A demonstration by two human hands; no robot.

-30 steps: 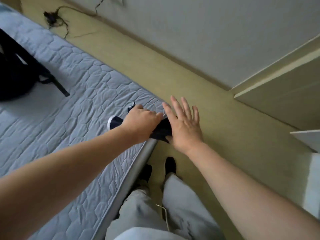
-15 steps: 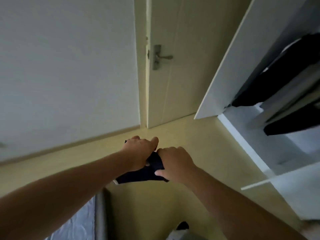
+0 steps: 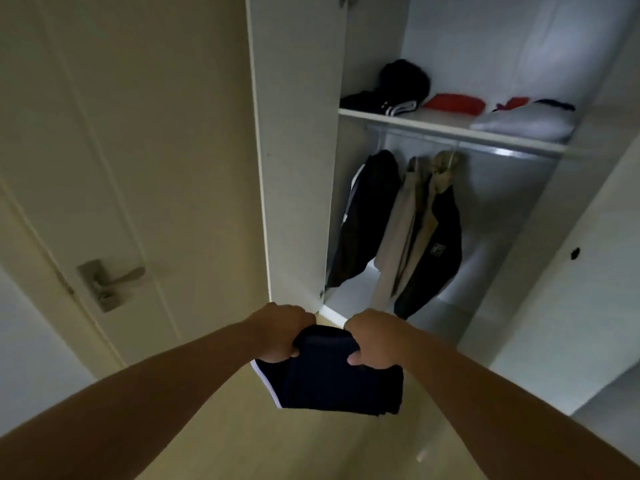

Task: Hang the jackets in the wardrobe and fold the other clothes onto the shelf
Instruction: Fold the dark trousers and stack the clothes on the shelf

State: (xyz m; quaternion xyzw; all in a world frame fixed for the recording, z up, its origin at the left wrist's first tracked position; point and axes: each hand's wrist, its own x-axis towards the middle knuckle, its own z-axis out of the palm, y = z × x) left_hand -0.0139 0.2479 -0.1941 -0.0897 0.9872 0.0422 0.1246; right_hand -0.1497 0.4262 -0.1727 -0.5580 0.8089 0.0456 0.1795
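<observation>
A folded dark navy garment (image 3: 332,379) with a white trim edge hangs in the air in front of the open wardrobe (image 3: 298,168). My left hand (image 3: 280,332) grips its upper left corner and my right hand (image 3: 375,337) grips its upper right corner. Inside the wardrobe, a black jacket (image 3: 367,216), a beige jacket (image 3: 405,230) and a black-and-beige jacket (image 3: 440,237) hang from the rail (image 3: 502,152). On the white shelf (image 3: 433,124) above lie folded clothes: a black pile (image 3: 391,88), a red piece (image 3: 453,103) and a white piece (image 3: 523,121).
A cream room door (image 3: 121,168) with a metal lever handle (image 3: 110,280) stands to the left. The wardrobe's left door panel (image 3: 294,150) is open between them, and its right door (image 3: 571,271) is open at the right. Yellowish floor (image 3: 311,445) lies below.
Both hands lifted the navy garment off the bed, and my right hand went from flat to gripping it. The view swung from bed and floor up to the open wardrobe.
</observation>
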